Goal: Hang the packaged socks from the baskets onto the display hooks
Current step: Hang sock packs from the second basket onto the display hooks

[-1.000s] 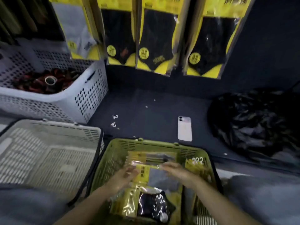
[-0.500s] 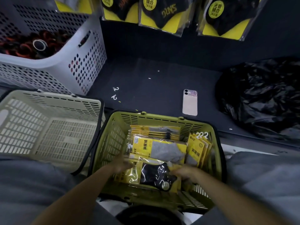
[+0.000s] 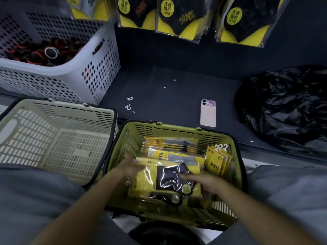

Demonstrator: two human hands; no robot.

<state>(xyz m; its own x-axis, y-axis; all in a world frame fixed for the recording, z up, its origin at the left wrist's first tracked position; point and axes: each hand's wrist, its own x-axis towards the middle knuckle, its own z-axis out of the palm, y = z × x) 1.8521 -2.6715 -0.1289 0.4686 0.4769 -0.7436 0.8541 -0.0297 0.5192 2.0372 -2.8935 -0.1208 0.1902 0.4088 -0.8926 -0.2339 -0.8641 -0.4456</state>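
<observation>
A green basket point(image 3: 178, 128) in front of me holds several yellow sock packs. On top lies a pack of black socks point(image 3: 169, 179). My left hand point(image 3: 130, 167) holds the pack's left end and my right hand point(image 3: 205, 183) holds its right end, both down inside the basket. Behind it lie more packs with grey socks point(image 3: 177, 156), and a row of upright packs with white hooks point(image 3: 218, 160) stands at the basket's right. Several packs of black socks point(image 3: 178, 16) hang on the dark display wall above.
A beige basket point(image 3: 58, 138) with nothing visible in it sits to the left. Behind that stands a white perforated crate point(image 3: 85, 75) with dark and red items. A phone point(image 3: 208, 113) and loose white hooks point(image 3: 128, 103) lie on the dark shelf, and a black plastic bag point(image 3: 286, 108) is at right.
My view tilted down toward the basket. My hands left the grey-sock pack on the pile, dropped nearer to me and took hold of the black-sock pack at both ends.
</observation>
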